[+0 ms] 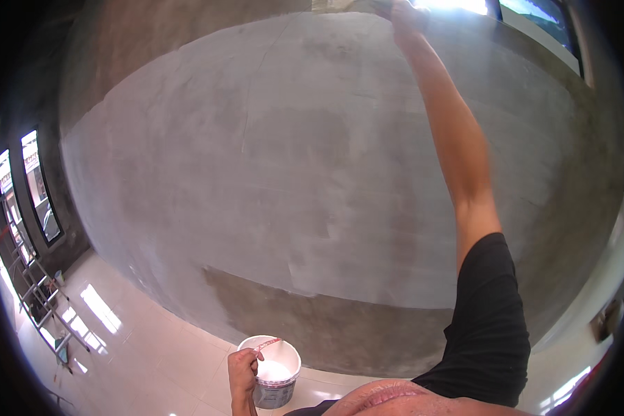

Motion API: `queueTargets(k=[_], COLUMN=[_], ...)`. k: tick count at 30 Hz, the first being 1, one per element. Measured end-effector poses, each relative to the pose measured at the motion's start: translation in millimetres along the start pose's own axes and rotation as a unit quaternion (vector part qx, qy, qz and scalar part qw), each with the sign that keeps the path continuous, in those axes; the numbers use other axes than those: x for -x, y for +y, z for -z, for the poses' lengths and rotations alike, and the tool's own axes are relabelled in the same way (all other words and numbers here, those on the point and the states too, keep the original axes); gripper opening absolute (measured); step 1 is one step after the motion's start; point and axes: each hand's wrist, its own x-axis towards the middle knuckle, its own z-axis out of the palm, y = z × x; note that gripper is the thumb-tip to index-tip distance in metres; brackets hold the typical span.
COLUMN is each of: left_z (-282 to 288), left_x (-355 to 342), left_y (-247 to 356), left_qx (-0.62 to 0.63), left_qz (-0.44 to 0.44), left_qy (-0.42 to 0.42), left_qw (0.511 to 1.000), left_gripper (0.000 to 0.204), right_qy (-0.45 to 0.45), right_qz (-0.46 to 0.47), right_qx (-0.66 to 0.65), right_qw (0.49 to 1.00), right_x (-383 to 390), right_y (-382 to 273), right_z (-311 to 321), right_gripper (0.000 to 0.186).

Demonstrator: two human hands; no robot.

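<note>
My left hand (242,373) is closed in a fist by the near left of a white bucket (276,392). It seems to grip the bucket's handle, where a red-and-white strip (268,344) runs from the fingers across the opening. White liquid (274,370) shows inside. Stretched far up, my right hand (407,19) is closed on what looks like a wide paintbrush (343,5), pressed to the wall at the upper edge of the picture. Glare and the picture's edge hide part of that tool. A lighter grey coat covers most of the wall (277,166).
Darker bare bands (340,329) run along the wall's bottom and top. A bright window (544,28) is at upper right. Far left, a metal ladder (45,305) stands on the shiny tiled floor (156,353), near two narrow windows (40,184).
</note>
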Motion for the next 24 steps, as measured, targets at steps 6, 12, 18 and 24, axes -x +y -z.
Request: queueTargets(k=[6, 12, 18, 24], left_z=[-20, -17, 9, 17], left_x=[25, 23, 23, -14], left_y=[-6, -21, -37, -54], left_qx=[-0.008, 0.015, 0.029, 0.037], left_qz=[0.002, -0.014, 0.006, 0.038], left_qy=[0.038, 0.008, 0.042, -0.016], left_qw=[0.999, 1.000, 0.999, 0.998], left_gripper=[0.025, 0.025, 0.023, 0.023], right_qy=[0.066, 0.099, 0.143, 0.195], right_qz=[0.103, 0.256, 0.310, 0.420], right_qx=[0.197, 0.436, 0.580, 0.697], right_qw=[0.973, 0.857, 0.740, 0.547], right_x=[-28, -54, -49, -52], right_y=[-27, -96, -110, -155], right_z=[24, 104, 163, 143], right_gripper=[0.012, 0.015, 0.018, 0.021])
